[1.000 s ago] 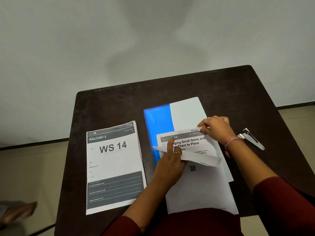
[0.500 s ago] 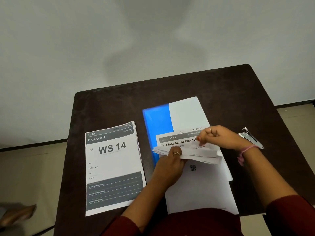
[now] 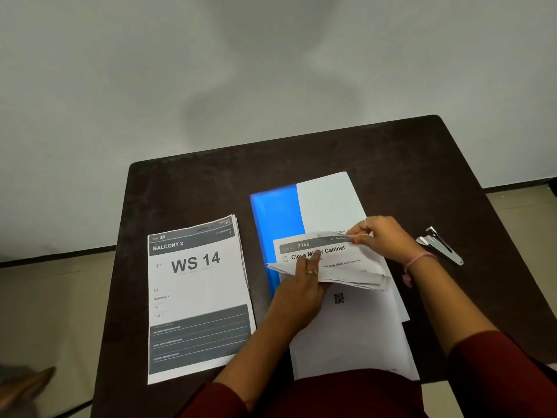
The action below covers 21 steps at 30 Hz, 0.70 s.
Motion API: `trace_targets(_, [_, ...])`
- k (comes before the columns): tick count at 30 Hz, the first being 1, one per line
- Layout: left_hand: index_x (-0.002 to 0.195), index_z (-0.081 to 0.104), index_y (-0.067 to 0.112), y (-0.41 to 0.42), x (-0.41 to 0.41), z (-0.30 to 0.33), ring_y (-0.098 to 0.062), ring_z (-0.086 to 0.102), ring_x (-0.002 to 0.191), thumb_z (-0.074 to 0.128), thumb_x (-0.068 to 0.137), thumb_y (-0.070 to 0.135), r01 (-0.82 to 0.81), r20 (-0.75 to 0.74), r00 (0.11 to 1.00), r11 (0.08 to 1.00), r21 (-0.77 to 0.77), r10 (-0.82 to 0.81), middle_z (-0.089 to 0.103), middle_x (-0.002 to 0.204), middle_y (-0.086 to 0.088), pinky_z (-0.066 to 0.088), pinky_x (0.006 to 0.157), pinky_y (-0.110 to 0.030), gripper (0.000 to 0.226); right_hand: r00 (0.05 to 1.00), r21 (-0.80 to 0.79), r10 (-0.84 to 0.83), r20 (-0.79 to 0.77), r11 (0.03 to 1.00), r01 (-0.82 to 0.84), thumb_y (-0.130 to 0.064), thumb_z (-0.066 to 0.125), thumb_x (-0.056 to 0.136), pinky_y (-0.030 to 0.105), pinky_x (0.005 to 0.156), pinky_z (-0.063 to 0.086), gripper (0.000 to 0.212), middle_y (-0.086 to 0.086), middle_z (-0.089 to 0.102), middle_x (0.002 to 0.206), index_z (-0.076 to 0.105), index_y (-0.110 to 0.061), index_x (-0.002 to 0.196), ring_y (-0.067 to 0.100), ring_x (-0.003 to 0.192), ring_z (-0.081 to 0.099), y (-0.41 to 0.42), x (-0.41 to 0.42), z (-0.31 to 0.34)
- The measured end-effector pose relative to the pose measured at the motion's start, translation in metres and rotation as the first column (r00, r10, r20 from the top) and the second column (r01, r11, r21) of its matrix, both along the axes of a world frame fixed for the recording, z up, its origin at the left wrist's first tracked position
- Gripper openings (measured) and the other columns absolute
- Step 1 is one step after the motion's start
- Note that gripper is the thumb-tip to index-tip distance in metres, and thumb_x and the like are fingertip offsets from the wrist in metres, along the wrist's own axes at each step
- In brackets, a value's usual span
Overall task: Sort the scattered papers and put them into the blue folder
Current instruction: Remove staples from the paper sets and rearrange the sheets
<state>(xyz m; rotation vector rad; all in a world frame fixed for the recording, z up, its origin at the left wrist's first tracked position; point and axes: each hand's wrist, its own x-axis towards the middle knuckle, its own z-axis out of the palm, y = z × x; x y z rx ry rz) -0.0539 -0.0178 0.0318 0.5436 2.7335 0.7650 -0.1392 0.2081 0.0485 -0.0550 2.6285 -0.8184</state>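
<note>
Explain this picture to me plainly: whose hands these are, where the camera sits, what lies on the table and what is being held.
No robot: a person wearing a head camera looks down at their own hands. On the dark table lie a blue folder, a stack headed WS 14 at left, and a metal staple remover at right. The left hand holds folded-back sheets; the right hand pinches the top corner of a page reading Close Mirror Cabinet.

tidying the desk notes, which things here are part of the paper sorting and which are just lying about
Part of the job:
- blue folder
- "Close Mirror Cabinet" stack lying on the folder
- folded-back sheets gripped by left hand
- sheet corner pinched by right hand
- "WS 14" stack

Lying about:
- metal stapler, right of the folder
</note>
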Motion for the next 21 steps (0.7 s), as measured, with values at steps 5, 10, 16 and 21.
trace_targets(5, [0.149,-0.006,0.028,0.003,-0.002,-0.002,-0.02,0.059,0.081,0.022,0.091,0.061,-0.051,-0.001,0.999,0.997,0.055,0.051,0.036,0.144,-0.01,0.051,0.066,-0.031,0.073,0.957,-0.408,0.132,0.257,0.913,-0.016,-0.007,0.068,0.084,0.015,0.082,0.049,0.017,-0.006,0.075,0.091,0.074,-0.019,0.096,0.003,0.087,0.068,0.017,0.023,0.015])
trace_targets(10, [0.151,0.001,0.025,0.007,-0.002,-0.001,-0.025,0.048,0.122,0.045,0.096,0.044,-0.124,0.009,0.992,0.983,0.138,0.124,0.021,0.149,-0.013,0.048,0.098,-0.038,0.073,0.886,-0.652,-0.073,0.458,0.65,0.391,-0.04,0.056,0.088,0.029,0.092,0.05,0.042,0.007,0.069,0.112,0.068,-0.01,0.114,0.019,0.105,0.064,0.024,0.042,0.004])
trace_targets(16, [0.151,0.016,0.019,0.002,-0.004,0.004,-0.026,0.032,0.138,0.051,0.095,0.04,-0.179,0.031,0.984,0.978,0.107,0.177,0.013,0.154,-0.009,0.041,0.105,-0.034,0.07,0.768,-0.661,-0.192,0.611,0.409,0.629,-0.069,0.082,0.043,0.02,0.068,0.055,0.095,0.003,0.071,0.091,0.063,-0.009,0.115,0.01,0.078,0.068,0.026,0.062,-0.023])
trace_targets(21, [0.129,0.045,0.012,-0.001,-0.003,0.003,-0.028,0.043,0.132,0.055,0.089,0.042,-0.142,-0.057,0.986,0.967,0.211,0.157,0.02,0.155,-0.012,0.04,0.1,-0.026,0.051,0.791,-0.716,-0.134,0.597,0.354,0.601,-0.061,0.07,0.07,0.023,0.086,0.052,0.062,0.016,0.067,0.112,0.07,-0.004,0.095,0.021,0.105,0.064,0.025,0.075,-0.027])
